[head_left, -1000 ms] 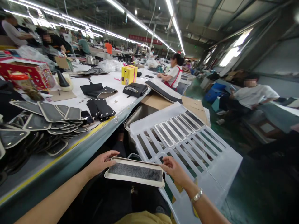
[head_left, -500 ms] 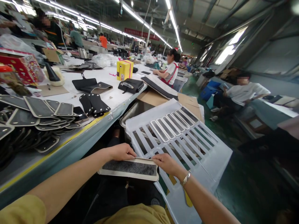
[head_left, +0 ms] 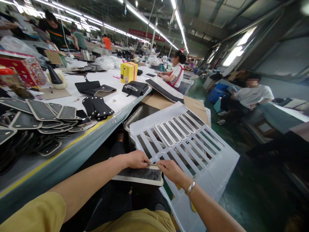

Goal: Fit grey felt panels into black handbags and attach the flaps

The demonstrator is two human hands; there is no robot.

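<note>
Over my lap lies a dark bag piece (head_left: 142, 173) with a pale border, its long far edge turned away from me. My left hand (head_left: 137, 159) pinches that far edge, and the wrist covers the piece's left part. Close beside it, my right hand (head_left: 171, 169) is closed with thumb and finger on the far right corner. Just beyond both hands is a pale slotted plastic sheet (head_left: 212, 180). Several narrow dark strips with white rims (head_left: 164, 135) lie in a row on it.
On the left, a table (head_left: 94, 137) carries a heap of dark rimmed panels (head_left: 26, 119), a stack of black pieces (head_left: 98, 107), black bags (head_left: 135, 87) and a yellow box (head_left: 129, 72). A person (head_left: 177, 72) works farther along it; another person (head_left: 254, 95) sits at right.
My left hand has slid right along the far edge, closer to my right hand. The right hand has stayed nearly in place.
</note>
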